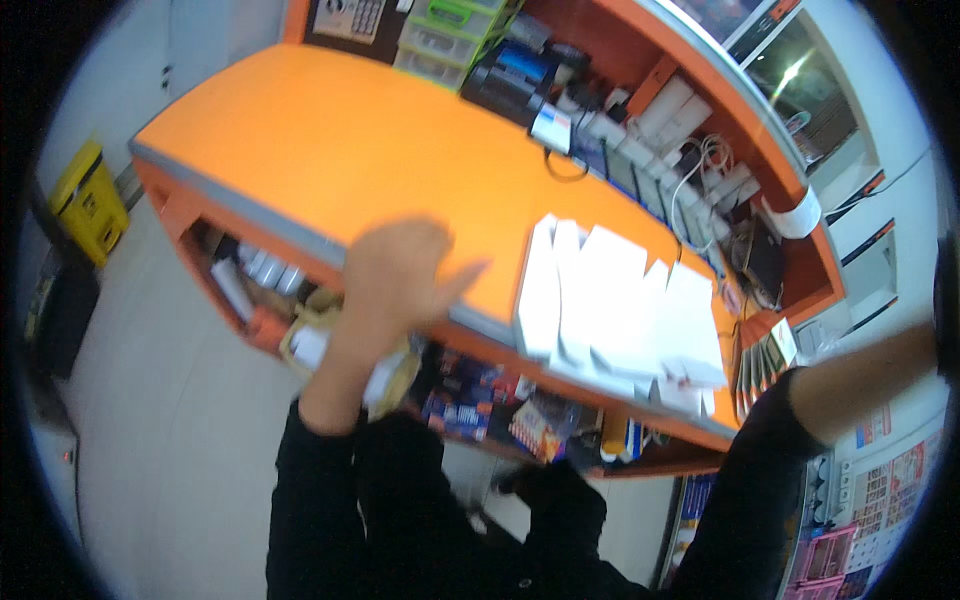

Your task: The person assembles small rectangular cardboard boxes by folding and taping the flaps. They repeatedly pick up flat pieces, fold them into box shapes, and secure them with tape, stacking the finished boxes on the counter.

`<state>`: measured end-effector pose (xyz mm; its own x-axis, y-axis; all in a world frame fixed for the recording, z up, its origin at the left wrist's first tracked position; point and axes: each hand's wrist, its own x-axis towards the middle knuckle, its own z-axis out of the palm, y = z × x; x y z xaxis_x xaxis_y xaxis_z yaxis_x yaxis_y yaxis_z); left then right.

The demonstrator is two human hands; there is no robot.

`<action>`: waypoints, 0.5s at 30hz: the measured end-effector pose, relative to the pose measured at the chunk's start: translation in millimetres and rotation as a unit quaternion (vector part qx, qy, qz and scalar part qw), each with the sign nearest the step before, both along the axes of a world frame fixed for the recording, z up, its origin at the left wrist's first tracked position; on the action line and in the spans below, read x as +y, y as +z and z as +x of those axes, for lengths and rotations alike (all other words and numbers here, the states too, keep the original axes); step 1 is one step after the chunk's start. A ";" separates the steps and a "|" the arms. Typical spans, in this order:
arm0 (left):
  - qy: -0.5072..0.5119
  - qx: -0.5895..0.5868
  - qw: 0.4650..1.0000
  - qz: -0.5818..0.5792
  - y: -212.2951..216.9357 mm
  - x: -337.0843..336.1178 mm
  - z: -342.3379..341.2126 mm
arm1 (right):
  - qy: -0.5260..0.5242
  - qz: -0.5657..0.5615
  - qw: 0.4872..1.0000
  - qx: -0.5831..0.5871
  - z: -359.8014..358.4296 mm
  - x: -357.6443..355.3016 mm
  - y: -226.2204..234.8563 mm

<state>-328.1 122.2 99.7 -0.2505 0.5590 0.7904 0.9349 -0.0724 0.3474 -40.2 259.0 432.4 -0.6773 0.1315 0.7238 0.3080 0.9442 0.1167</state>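
My left hand (395, 272) is over the front edge of the orange counter (330, 120), a little blurred. Its thumb points to the right, apart from the other fingers, and I see nothing held in it. To its right several white paper or card pieces (615, 300) lie side by side and overlap, reaching over the counter's front edge; glare hides their details. My right forearm (865, 385) stretches out to the right, and the hand itself is beyond the picture's rim.
Behind the counter stand a black printer-like device (510, 75), green drawers (440, 40) and white cables (710, 155). Upright booklets (760, 365) are at the right end. Shelves below hold boxes (460, 400) and paper rolls. A yellow bin (90, 205) stands at the left.
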 end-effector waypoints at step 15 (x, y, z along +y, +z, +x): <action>0.005 0.276 0.930 0.243 -65.3 -1.9 -30.3 | -0.223 -0.082 0.933 -0.271 -342.2 393.1 -199.4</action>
<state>-358.4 120.3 34.5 0.2655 0.1025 0.9587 0.9625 -0.0858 -0.2574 -382.3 652.2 233.0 -0.7895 0.5659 0.2376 0.6120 0.7552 0.2349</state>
